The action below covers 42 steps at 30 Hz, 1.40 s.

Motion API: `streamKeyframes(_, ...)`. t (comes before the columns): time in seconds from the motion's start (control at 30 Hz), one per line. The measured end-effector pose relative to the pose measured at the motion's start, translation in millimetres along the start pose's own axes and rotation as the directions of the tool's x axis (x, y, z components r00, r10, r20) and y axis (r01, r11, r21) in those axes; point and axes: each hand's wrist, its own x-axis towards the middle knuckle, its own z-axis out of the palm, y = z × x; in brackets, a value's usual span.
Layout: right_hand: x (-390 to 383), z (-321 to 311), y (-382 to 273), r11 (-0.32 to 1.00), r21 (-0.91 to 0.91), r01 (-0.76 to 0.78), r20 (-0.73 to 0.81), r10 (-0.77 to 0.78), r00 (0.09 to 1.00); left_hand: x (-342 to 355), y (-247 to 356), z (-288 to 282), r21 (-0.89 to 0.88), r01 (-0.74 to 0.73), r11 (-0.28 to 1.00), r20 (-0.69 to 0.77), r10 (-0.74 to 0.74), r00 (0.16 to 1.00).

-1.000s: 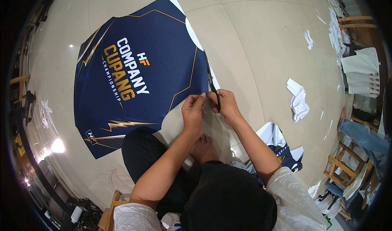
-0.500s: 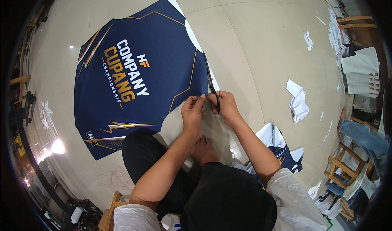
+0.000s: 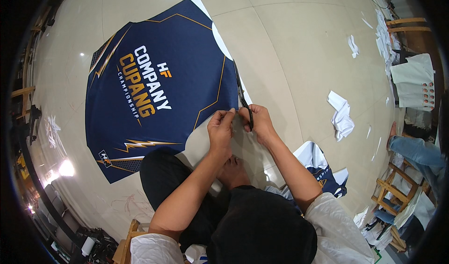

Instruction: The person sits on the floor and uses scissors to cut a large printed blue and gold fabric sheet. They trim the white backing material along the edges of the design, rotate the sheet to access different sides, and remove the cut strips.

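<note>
A navy fabric panel [image 3: 187, 72] with gold, white and orange print lies spread on the floor in front of me. My left hand [image 3: 220, 129] pinches its near right corner between thumb and fingers. Black scissors [image 3: 242, 93] are gripped in my right hand [image 3: 258, 124], close beside the left. Their blades lie along the panel's right edge, pointing away from me, where a white margin [image 3: 244, 92] borders the navy. Part of the handles is hidden by my fingers.
White fabric scraps [image 3: 342, 117] are strewn on the tiled floor [image 3: 280, 39] to the right. A folded navy and white printed cloth [image 3: 322, 168] lies by my right forearm. At the right rim are a wooden stool [image 3: 395, 189] and another person's leg [image 3: 416, 149].
The scissors and my right hand have shifted very slightly. My left hand and the fabric panel look unmoved.
</note>
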Motion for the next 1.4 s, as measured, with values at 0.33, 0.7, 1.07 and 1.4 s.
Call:
streamKeyframes(0.33,1.8,0.4,3.5,1.000,-0.008,0.000,-0.007,0.000,1.000,-0.5,0.7,0.6,-0.006,-0.003,1.000,-0.003,0.003,1.000)
streamKeyframes(0.7,-1.0,-0.2,4.5,1.000,-0.016,-0.013,-0.002,0.013,1.000,0.7,-0.7,-0.5,0.007,-0.010,1.000,-0.009,0.010,1.000)
streamKeyframes(1.07,-1.3,-0.9,5.4,1.000,-0.016,-0.020,0.000,0.020,1.000,0.5,0.4,-0.2,0.006,0.001,1.000,-0.023,-0.001,1.000)
streamKeyframes(1.4,-3.6,1.1,2.2,0.999,-0.022,-0.036,-0.005,0.036,0.999,-0.1,0.8,-1.9,-0.002,-0.002,1.000,-0.014,0.001,1.000)
